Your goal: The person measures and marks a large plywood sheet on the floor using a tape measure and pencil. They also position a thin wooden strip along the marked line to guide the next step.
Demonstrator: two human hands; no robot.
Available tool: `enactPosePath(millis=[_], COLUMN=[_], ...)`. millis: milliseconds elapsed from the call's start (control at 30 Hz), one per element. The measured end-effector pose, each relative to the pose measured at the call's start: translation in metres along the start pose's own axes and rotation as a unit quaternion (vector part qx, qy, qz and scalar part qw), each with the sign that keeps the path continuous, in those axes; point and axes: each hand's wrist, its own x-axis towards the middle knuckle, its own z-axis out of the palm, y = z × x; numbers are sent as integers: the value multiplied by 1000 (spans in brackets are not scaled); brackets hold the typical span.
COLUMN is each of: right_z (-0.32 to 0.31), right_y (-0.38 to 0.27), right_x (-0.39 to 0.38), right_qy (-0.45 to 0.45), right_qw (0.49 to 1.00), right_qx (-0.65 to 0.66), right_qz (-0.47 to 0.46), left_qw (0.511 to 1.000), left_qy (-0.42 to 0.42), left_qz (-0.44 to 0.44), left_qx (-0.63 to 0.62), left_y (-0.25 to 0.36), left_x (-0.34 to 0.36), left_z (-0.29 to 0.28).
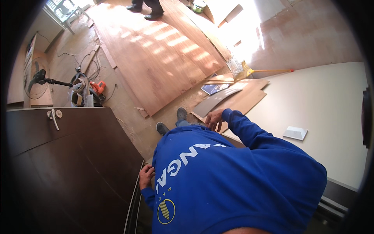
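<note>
My left hand (pixel 146 176) hangs beside the edge of a dark brown door panel (pixel 74 163). Its fingers are loosely bent and partly turned out of sight; nothing shows in them, and I cannot tell whether they touch the panel. The door panel has a pale lever handle (pixel 55 118) near its far end. On the other side, my right hand (pixel 214 119) is held low in front of my blue sweatshirt (pixel 218 175). Its fingers point down, slightly apart, with no object visible in them. Close by lie cut brown board pieces (pixel 243 99) and a curved grey strip (pixel 216 101).
Large wooden sheets (pixel 156 58) cover the floor ahead, where another person's dark shoes (pixel 154 16) stand. An orange power tool (pixel 97 87) and cables lie left. A cream panel (pixel 327 101) at right carries a small white block (pixel 295 133). A yellow broom (pixel 247 70) lies beyond.
</note>
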Motion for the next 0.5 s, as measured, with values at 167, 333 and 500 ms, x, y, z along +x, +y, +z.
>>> enactPosePath(millis=[167,333,500], right_z=[8,14,20], right_y=[13,33,39], right_x=[-4,8,19], right_qy=[49,33,0], right_qw=[994,995,999], right_qx=[68,35,-26], right_qz=[-67,-84,-24], left_qw=[984,994,995], left_qy=[27,16,-55], left_qz=[4,-57,-63], left_qx=[-178,-87,-61], left_y=[5,8,15], left_x=[-4,5,2], left_z=[-15,-14,-20])
